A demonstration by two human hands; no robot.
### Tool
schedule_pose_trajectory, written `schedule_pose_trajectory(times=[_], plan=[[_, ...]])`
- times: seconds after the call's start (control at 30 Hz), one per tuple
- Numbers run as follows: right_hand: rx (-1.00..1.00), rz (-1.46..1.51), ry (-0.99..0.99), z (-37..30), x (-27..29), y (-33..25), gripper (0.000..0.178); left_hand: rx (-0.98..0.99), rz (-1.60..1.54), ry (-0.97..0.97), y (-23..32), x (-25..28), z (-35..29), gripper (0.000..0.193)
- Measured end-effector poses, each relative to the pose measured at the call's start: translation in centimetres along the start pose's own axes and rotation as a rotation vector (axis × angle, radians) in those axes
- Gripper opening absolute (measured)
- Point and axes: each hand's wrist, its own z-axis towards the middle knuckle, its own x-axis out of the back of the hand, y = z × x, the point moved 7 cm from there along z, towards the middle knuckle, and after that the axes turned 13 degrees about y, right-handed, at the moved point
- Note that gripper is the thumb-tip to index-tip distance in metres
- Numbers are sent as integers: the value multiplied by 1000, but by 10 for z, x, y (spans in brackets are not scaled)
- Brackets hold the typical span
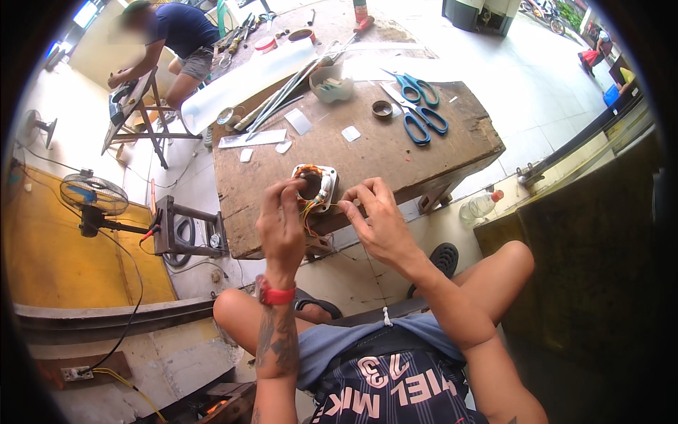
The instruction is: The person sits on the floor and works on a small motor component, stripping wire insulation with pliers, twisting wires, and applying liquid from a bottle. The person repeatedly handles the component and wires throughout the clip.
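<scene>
A motor stator (325,196) with a pale square frame, copper windings and several coloured lead wires (308,206) sits at the near edge of the wooden table. My left hand (280,222) is at its left side, fingertips gripping the rim by the round opening. Just right of the stator, my right hand (381,225) has its thumb and fingers drawn together in a pinch; whatever is between them is too small to make out. The lead wires hang down between my two hands.
On the wooden table (452,141) lie two blue-handled scissors (424,124), a brown tape roll (381,109), cut white pieces (299,121), a cut plastic bowl (330,86) and metal rods (282,95). A fan (92,198) stands left, a bottle (480,208) right. Another person (180,35) works far left.
</scene>
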Motion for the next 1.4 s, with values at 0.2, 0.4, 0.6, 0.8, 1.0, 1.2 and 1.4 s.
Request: schedule_pose_trajectory(times=[0.2,0.4,0.6,0.8,1.0,1.2,1.4], plan=[[-25,40,-22,4,-7,6,25,-434,319,-83,13,24,-19,40],[-61,82,-3,5,-7,9,26,-471,302,-178,8,17,-16,42],[-63,95,1,6,-10,12,27,-568,296,-144,19,13,-13,31],[5,30,32,6,-10,9,25,-538,232,-212,24,-6,3,19],[-509,1016,-84,-21,-37,15,24,-409,349,-101,26,-29,2,8],[-580,860,7,-55,-49,27,23,-365,420,-42,19,-34,4,8],[-573,725,-107,-45,-41,23,22,-359,364,-76,23,-31,5,13]])
